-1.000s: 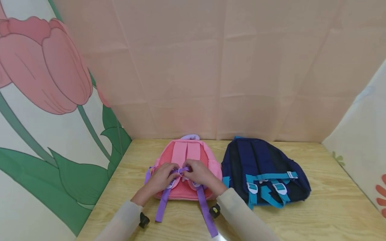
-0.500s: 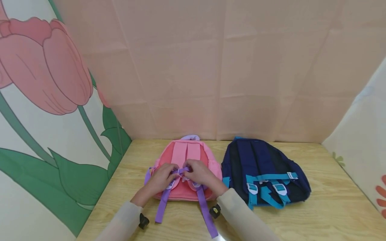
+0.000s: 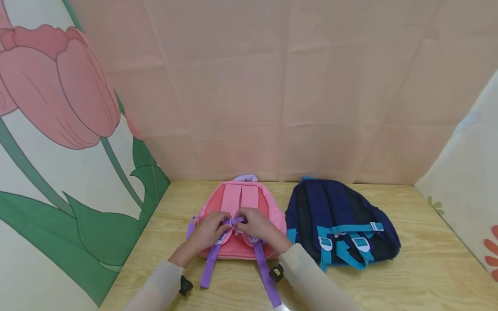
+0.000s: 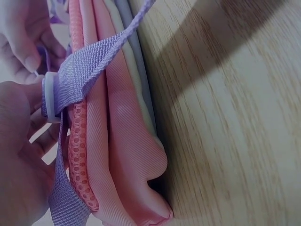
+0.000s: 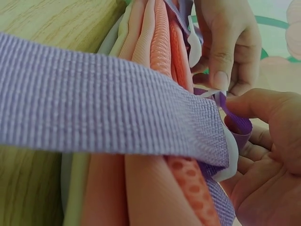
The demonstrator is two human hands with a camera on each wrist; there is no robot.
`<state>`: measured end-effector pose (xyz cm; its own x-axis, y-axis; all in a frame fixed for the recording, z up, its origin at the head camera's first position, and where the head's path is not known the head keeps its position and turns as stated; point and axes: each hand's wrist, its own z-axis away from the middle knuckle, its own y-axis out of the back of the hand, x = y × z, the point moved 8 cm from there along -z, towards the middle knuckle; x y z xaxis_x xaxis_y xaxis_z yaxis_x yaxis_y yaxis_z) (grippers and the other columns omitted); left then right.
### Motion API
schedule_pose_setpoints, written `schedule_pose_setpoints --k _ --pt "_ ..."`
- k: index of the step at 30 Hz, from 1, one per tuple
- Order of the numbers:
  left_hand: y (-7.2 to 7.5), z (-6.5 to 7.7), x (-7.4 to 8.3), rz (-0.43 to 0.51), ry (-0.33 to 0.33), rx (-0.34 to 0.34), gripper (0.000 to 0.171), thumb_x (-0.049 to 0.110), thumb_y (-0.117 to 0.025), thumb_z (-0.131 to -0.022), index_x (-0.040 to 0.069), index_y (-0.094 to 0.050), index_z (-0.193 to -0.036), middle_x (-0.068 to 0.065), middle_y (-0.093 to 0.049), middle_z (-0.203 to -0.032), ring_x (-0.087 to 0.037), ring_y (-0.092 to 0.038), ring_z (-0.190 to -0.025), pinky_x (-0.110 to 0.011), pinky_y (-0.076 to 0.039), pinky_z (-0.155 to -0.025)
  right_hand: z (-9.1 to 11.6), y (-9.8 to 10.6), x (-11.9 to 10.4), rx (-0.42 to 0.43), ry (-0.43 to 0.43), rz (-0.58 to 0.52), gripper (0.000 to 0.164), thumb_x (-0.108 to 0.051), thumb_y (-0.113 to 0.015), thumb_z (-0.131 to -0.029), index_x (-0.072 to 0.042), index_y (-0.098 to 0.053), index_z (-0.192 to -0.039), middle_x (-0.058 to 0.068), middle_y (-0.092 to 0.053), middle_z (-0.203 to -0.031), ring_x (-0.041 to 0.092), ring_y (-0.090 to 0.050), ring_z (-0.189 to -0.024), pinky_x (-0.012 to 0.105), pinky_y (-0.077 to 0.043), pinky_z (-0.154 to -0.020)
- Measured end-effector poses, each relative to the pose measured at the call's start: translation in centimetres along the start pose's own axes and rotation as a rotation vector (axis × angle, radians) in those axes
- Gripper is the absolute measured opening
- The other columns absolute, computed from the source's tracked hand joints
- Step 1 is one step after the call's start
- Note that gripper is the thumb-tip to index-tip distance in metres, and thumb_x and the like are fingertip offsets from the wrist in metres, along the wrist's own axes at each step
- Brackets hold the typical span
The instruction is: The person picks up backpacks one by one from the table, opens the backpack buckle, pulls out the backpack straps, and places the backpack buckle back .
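A pink backpack (image 3: pixel 249 192) lies on the table with its shoulder straps facing up. Over its middle, my left hand (image 3: pixel 210 229) and right hand (image 3: pixel 255 223) pinch a thin purple strap (image 3: pixel 238 220) from opposite sides. A small white buckle (image 5: pixel 214 94) sits on this strap between the fingertips. In the right wrist view, a loop of the purple strap (image 5: pixel 241 123) curves by my right fingers. White adjusters, one of them (image 4: pixel 50 96) beside my left hand, carry wider purple webbing (image 4: pixel 89 70). Two purple strap tails (image 3: pixel 210 266) hang toward the table's front.
A navy backpack (image 3: pixel 330 198) with teal straps (image 3: pixel 352 227) and white buckles lies right beside the pink one. Both rest on a wood-grain table (image 3: pixel 435 268). A beige cloth wall (image 3: pixel 311 86) stands behind, and a tulip-printed panel (image 3: pixel 116 224) borders the left.
My right fingers have shifted very slightly to the left at the purple strap. My left hand and both backpacks stay where they were.
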<state>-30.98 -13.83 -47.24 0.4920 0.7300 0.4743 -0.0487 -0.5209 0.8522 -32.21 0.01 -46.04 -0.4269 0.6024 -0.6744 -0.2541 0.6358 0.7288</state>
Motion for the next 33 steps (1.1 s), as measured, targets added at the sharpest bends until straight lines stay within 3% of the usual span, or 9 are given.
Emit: schedule_pose_setpoints --k 7,16,33 --pt "0.01 -0.04 -0.11 0.004 0.005 -0.003 0.021 0.027 -0.064 -0.101 0.018 -0.063 -0.120 0.008 -0.060 -0.104 -0.010 -0.052 -0.096 -0.032 -0.049 -0.083 0.12 0.20 0.04 -0.005 -0.023 -0.003 0.018 -0.017 -0.070 -0.095 -0.010 -0.069 -0.110 0.002 -0.067 -0.099 0.012 -0.059 -0.082 0.027 -0.053 -0.073" --pt "-0.09 -0.05 -0.39 0.020 0.034 -0.025 0.023 0.028 -0.064 -0.101 0.019 -0.063 -0.121 0.007 -0.063 -0.112 -0.010 -0.053 -0.102 -0.033 -0.051 -0.089 0.03 -0.16 -0.22 -0.022 -0.044 0.011 0.024 -0.021 -0.071 -0.095 -0.010 -0.070 -0.116 0.003 -0.069 -0.107 0.013 -0.061 -0.089 0.033 -0.056 -0.083" --pt "-0.04 0.05 -0.23 0.020 0.052 -0.037 0.019 0.026 -0.062 -0.102 0.020 -0.063 -0.120 0.008 -0.060 -0.109 -0.010 -0.052 -0.099 -0.033 -0.050 -0.087 0.32 0.30 0.13 -0.015 -0.034 0.015 0.020 -0.018 -0.071 -0.094 -0.011 -0.070 -0.112 0.002 -0.067 -0.101 0.014 -0.059 -0.084 0.029 -0.053 -0.074"
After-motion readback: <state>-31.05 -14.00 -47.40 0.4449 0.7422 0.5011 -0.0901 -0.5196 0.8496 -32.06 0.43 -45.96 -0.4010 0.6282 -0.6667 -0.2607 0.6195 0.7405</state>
